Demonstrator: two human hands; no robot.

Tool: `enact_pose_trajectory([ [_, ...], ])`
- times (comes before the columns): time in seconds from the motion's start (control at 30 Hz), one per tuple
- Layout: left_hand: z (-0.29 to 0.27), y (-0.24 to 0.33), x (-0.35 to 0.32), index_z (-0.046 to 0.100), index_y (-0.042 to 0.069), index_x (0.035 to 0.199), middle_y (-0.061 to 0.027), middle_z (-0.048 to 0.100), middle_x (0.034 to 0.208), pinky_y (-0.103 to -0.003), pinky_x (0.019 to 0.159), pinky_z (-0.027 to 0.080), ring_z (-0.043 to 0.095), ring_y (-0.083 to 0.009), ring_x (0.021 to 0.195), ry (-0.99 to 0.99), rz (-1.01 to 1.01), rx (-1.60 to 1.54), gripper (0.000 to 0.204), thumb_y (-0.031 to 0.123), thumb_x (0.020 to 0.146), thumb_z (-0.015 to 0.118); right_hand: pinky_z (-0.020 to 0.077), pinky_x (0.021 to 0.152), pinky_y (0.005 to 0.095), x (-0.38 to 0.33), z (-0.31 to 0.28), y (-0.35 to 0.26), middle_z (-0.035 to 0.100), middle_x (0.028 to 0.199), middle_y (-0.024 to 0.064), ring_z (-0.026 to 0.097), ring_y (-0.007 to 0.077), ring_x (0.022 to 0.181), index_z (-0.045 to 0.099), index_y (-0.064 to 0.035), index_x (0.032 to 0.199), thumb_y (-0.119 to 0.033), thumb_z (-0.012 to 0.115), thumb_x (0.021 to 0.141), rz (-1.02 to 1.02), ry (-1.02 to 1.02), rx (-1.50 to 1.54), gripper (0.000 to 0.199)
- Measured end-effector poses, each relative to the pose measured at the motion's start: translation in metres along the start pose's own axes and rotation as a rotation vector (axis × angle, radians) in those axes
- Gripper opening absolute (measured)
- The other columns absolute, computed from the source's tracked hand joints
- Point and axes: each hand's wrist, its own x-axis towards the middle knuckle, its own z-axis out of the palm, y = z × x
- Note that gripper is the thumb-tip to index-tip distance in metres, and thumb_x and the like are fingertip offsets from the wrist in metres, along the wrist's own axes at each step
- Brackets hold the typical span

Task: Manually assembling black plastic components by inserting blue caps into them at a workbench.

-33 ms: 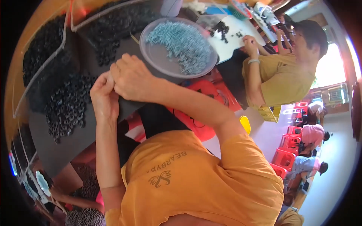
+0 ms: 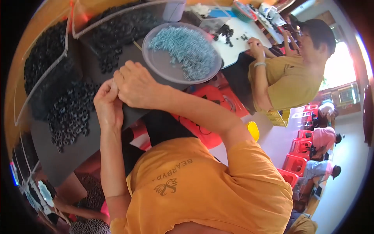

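Note:
My left hand (image 2: 109,102) and my right hand (image 2: 137,85) meet over the dark grey tabletop (image 2: 83,156), fingertips pinched together. Whatever sits between the fingers is hidden or too small to make out. Just left of my left hand, many small black ring-like parts (image 2: 72,113) lie spread in a loose pile. Beyond my right hand stands a shallow, translucent round bowl (image 2: 157,62), holding a heap of small pale blue-silver pieces (image 2: 187,46), too tiny to name.
Clear-walled bins with black parts (image 2: 44,54) line the far left. A white cup-like container (image 2: 174,11) stands behind the bowl. On my right a co-worker (image 2: 284,78) sits at a white table (image 2: 249,33). Red stools (image 2: 295,163) and a yellow crate (image 2: 278,117) are farther right.
The whole view has shifted slightly, with the bowl a little lower in it. My two hands stay pinched together in nearly the same pose.

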Motion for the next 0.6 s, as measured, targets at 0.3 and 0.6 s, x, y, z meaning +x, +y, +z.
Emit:
enact_pose_trajectory([
  [0.3,0.008,0.001,-0.006,0.059,-0.005,0.1,-0.0045,0.062,0.092,-0.024,0.075,0.046,0.058,-0.011,0.081,0.001,0.015,0.118,0.016,0.005,0.089,0.057,0.0392,0.062,0.0363,-0.008,-0.013,0.0,0.051,0.067,0.0123,0.048,0.0265,0.07,0.054,-0.002,0.067,-0.017,0.06,0.062,-0.052,0.002,-0.074,0.017],
  [0.6,0.014,0.003,-0.008,0.064,-0.003,0.093,-0.003,0.063,0.085,-0.022,0.07,0.044,0.057,-0.0102,0.076,0.041,0.022,0.085,0.012,0.004,0.084,0.061,0.0397,0.062,0.0363,-0.008,-0.01,0.006,0.053,0.069,0.0085,0.051,0.0262,0.073,0.054,-0.0064,0.065,-0.02,0.059,0.063,-0.05,0.011,0.077,0.015],
])
